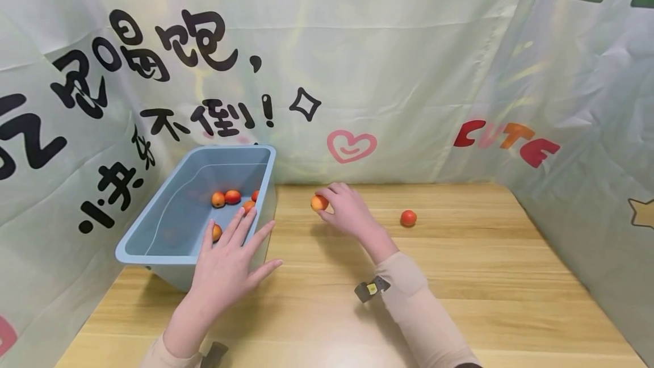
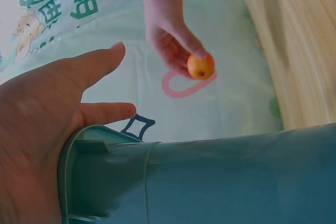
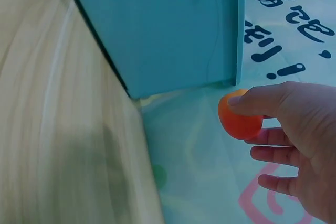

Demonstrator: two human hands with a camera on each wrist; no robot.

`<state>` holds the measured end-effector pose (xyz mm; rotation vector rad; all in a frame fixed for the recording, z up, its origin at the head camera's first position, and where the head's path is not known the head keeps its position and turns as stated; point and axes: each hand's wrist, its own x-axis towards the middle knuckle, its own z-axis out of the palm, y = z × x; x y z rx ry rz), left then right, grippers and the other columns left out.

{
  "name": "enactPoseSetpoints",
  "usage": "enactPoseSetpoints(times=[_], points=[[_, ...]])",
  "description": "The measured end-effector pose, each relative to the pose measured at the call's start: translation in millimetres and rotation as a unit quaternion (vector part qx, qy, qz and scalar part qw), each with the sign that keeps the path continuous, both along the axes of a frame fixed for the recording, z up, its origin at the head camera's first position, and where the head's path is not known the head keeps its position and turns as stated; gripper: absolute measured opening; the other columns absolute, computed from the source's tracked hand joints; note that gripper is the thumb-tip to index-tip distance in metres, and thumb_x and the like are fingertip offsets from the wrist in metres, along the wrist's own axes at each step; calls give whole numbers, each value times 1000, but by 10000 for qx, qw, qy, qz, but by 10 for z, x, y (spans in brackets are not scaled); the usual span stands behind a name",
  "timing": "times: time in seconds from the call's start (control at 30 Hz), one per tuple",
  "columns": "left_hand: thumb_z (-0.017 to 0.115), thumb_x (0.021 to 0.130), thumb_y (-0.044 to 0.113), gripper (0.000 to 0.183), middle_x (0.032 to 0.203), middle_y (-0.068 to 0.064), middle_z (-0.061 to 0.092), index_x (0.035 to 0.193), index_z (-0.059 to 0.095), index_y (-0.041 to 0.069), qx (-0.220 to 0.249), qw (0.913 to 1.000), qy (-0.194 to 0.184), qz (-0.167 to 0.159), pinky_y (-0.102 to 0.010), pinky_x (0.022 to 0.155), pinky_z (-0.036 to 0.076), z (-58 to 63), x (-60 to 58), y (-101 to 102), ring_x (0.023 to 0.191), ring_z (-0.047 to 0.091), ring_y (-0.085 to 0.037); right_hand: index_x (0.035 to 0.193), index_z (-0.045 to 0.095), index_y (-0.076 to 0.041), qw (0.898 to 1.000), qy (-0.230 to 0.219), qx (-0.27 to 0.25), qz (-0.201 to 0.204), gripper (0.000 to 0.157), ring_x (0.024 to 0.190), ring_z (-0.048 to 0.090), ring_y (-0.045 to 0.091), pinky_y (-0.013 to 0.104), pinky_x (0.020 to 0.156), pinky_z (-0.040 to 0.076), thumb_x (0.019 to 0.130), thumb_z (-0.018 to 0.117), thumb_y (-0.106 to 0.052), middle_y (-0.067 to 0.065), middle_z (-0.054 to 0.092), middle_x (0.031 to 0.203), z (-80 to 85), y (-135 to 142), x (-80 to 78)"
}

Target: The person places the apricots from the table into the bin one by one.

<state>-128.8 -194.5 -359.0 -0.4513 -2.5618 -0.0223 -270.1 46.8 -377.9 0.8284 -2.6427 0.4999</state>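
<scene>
My right hand (image 1: 352,214) pinches a small round orange-yellow fruit (image 1: 319,203) between thumb and fingers, above the table to the right of a blue plastic bin (image 1: 168,259). In the right wrist view the thumb presses on the fruit (image 3: 240,121), while the other fingers are loosely bent beneath. My left hand (image 1: 225,268) lies over the bin's near right corner with its fingers spread, right at the rim in the left wrist view. Inside the bin are several orange-red fruits (image 1: 232,197), partly hidden by the left fingers and the bin wall.
One red fruit (image 1: 408,218) sits on the wooden table (image 1: 485,277), right of my right hand. A printed cloth (image 1: 409,72) hangs behind the table and along its sides. The bin stands at the table's left, close to the cloth.
</scene>
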Motion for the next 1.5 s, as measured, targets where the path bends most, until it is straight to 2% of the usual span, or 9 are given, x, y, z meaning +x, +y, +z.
enactPoseSetpoints(times=[0.3,0.5,0.9,1.23,1.5], points=[[67,76,66,72,150,-9,48,137,56,31,-2,10000,50,-48,-69,109,25,13,-25,14,142,40,-29,122,64,-15,9997,179,32,133,38,112,59,24,43,96,48,87,73,-28,4,65,118,133,-158,-9],[67,76,67,72,150,-10,48,138,55,31,-21,10000,61,-64,-69,109,25,21,-31,19,142,40,-29,122,64,-16,9981,485,-190,318,38,112,59,24,42,94,49,87,72,-28,4,65,119,203,-263,-29],[67,76,66,72,149,-10,48,137,56,31,-87,9999,72,-60,-69,108,26,8,-43,31,141,41,-29,125,64,-17,9901,972,-846,564,40,111,59,21,40,96,50,88,72,-30,3,66,115,125,-483,-55],[67,75,67,73,148,-10,49,137,56,30,-54,10000,54,-30,-69,109,25,14,-28,12,140,43,-30,126,64,-14,9804,1215,-1369,731,43,112,59,20,38,100,49,87,73,-30,3,66,115,180,-683,-84],[65,75,68,73,148,-10,49,137,56,31,-54,9999,106,-49,-69,109,25,11,-16,14,140,43,-30,126,64,-13,9761,1311,-1457,942,43,111,59,20,36,100,49,88,72,-31,4,66,115,236,-834,-95]])
